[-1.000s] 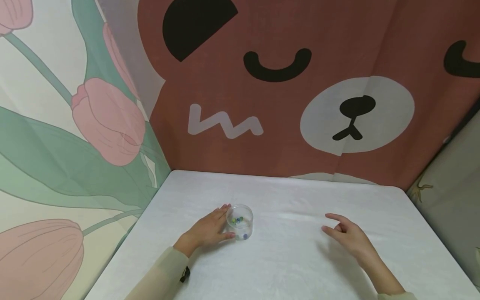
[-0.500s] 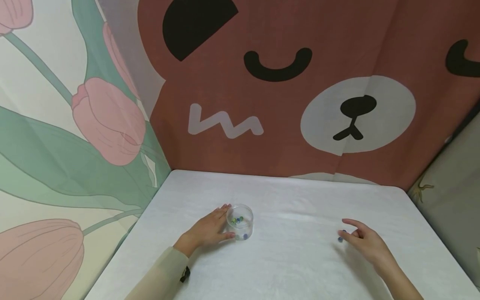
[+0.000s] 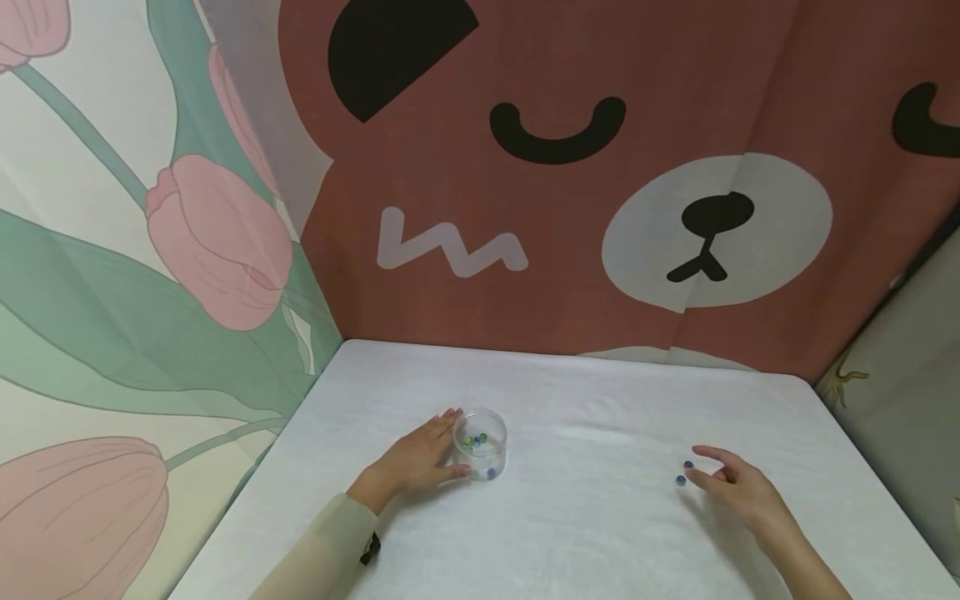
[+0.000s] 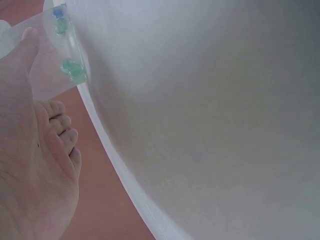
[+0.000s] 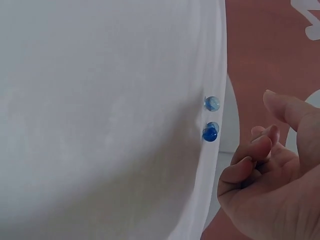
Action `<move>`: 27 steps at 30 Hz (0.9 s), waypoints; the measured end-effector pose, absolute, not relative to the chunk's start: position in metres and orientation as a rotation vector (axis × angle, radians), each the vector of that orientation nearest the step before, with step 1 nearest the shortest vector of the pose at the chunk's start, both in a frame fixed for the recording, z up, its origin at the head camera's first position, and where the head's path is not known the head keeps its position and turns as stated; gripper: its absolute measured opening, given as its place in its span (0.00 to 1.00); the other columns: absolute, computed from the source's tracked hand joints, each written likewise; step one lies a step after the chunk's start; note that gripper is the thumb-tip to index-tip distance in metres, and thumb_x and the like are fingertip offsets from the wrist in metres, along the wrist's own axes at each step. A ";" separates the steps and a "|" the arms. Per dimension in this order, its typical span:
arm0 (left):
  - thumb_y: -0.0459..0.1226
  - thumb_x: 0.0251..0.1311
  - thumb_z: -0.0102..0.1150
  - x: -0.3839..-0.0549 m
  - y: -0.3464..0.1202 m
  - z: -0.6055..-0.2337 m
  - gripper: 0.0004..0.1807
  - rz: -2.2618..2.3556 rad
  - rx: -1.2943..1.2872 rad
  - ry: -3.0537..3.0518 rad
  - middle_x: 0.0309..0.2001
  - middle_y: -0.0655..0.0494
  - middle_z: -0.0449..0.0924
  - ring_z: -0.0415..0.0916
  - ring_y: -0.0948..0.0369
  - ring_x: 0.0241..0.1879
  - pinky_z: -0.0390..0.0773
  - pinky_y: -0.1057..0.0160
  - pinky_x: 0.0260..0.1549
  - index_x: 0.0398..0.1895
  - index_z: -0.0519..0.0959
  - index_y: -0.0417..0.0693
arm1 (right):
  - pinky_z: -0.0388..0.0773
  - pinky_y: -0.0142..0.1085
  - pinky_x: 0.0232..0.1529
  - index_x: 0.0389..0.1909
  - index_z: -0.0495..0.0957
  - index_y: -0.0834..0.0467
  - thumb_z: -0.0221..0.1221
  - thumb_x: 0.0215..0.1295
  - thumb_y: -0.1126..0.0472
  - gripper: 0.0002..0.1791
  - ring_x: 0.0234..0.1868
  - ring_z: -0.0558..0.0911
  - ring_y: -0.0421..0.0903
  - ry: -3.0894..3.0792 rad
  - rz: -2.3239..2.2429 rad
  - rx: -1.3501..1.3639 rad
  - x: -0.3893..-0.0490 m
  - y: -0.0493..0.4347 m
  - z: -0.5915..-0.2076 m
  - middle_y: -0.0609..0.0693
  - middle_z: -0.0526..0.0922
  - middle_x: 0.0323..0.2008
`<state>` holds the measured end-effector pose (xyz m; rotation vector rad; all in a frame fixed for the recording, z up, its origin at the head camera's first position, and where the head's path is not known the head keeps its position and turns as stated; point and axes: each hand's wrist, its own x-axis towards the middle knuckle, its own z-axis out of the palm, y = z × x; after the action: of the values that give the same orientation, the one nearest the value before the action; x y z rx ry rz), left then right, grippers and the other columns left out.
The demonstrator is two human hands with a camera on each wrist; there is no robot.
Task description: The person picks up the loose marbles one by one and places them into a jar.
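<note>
A clear round plastic container (image 3: 491, 425) stands upright on the table, with several small green and blue marbles (image 4: 72, 70) at its bottom. My left hand (image 3: 412, 458) holds it from the left, fingers behind and thumb at the front. On the right, my right hand (image 3: 742, 496) hovers over the cloth, thumb and index finger apart, the other fingers bent, nothing between them. Just left of its fingertips lie blue marbles (image 3: 680, 480). In the right wrist view there are three: a pale blue marble (image 5: 212, 103) and two overlapping ones, including a dark blue marble (image 5: 209, 134).
A white cloth (image 3: 570, 517) covers the table. Behind it hangs a brown curtain (image 3: 555, 300) with a bear face, and a tulip-patterned curtain (image 3: 97, 333) borders the left side. A grey curtain (image 3: 900, 358) hangs to the right.
My right hand has moved right and towards me. Blue marbles now show on the cloth beside its fingertips, where none were seen a second ago. The left hand and container have stayed put.
</note>
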<state>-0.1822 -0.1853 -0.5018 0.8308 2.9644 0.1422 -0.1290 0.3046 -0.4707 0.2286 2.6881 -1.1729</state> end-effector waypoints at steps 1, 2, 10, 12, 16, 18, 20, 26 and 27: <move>0.72 0.56 0.34 -0.182 -0.185 -0.502 0.53 0.140 0.835 2.965 0.74 0.55 0.41 0.40 0.59 0.73 0.48 0.59 0.71 0.74 0.43 0.45 | 0.64 0.32 0.23 0.66 0.62 0.58 0.57 0.57 0.36 0.42 0.28 0.67 0.43 2.693 -1.151 0.237 -0.130 0.305 -0.471 0.50 0.71 0.29; 0.72 0.56 0.34 -0.182 -0.185 -0.502 0.53 0.140 0.837 2.965 0.75 0.55 0.41 0.40 0.59 0.73 0.48 0.59 0.71 0.74 0.43 0.45 | 0.64 0.32 0.24 0.65 0.63 0.59 0.57 0.57 0.36 0.42 0.29 0.67 0.44 2.700 -1.129 0.248 -0.131 0.306 -0.472 0.50 0.71 0.30; 0.71 0.56 0.35 -0.183 -0.185 -0.502 0.53 0.151 0.841 2.967 0.74 0.56 0.42 0.41 0.58 0.73 0.49 0.58 0.71 0.74 0.43 0.45 | 0.66 0.33 0.26 0.64 0.64 0.60 0.57 0.58 0.38 0.40 0.30 0.70 0.44 2.720 -1.049 0.268 -0.137 0.313 -0.483 0.51 0.74 0.30; 0.71 0.56 0.36 -0.183 -0.185 -0.503 0.53 0.156 0.842 2.969 0.74 0.56 0.42 0.41 0.58 0.73 0.49 0.58 0.71 0.74 0.44 0.45 | 0.66 0.33 0.26 0.63 0.65 0.61 0.57 0.58 0.37 0.40 0.30 0.71 0.44 2.729 -1.026 0.271 -0.138 0.314 -0.485 0.51 0.75 0.31; 0.71 0.55 0.36 -0.183 -0.185 -0.504 0.53 0.151 0.839 2.973 0.74 0.56 0.41 0.41 0.58 0.73 0.49 0.58 0.71 0.74 0.44 0.45 | 0.66 0.33 0.25 0.62 0.66 0.61 0.59 0.58 0.39 0.39 0.28 0.72 0.45 2.743 -0.991 0.275 -0.142 0.316 -0.490 0.51 0.75 0.30; 0.72 0.55 0.35 -0.183 -0.186 -0.504 0.53 0.142 0.835 2.974 0.74 0.56 0.41 0.41 0.59 0.73 0.48 0.59 0.71 0.74 0.43 0.46 | 0.66 0.33 0.24 0.62 0.67 0.62 0.59 0.57 0.40 0.38 0.28 0.73 0.45 2.748 -0.977 0.268 -0.145 0.316 -0.492 0.52 0.75 0.30; 0.72 0.55 0.34 -0.183 -0.186 -0.505 0.53 0.139 0.834 2.975 0.75 0.57 0.40 0.40 0.59 0.73 0.48 0.59 0.71 0.74 0.43 0.46 | 0.68 0.34 0.26 0.61 0.68 0.62 0.60 0.57 0.41 0.37 0.30 0.74 0.47 2.760 -0.956 0.267 -0.147 0.317 -0.493 0.54 0.76 0.32; 0.73 0.55 0.33 -0.183 -0.186 -0.505 0.54 0.144 0.827 2.970 0.75 0.58 0.39 0.39 0.60 0.73 0.48 0.59 0.71 0.74 0.41 0.47 | 0.73 0.48 0.38 0.59 0.70 0.61 0.60 0.57 0.40 0.37 0.43 0.74 0.57 2.772 -0.904 0.268 -0.152 0.320 -0.493 0.67 0.74 0.46; 0.73 0.55 0.34 -0.183 -0.185 -0.505 0.54 0.143 0.824 2.968 0.75 0.58 0.39 0.38 0.60 0.73 0.47 0.59 0.71 0.74 0.41 0.47 | 0.73 0.51 0.41 0.59 0.70 0.61 0.60 0.57 0.40 0.36 0.44 0.74 0.59 2.769 -0.902 0.262 -0.153 0.321 -0.493 0.68 0.74 0.47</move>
<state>-0.1834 -0.1852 -0.5047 0.8244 2.9683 0.1433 -0.1526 0.3208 -0.4930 0.2623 2.7690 -0.9021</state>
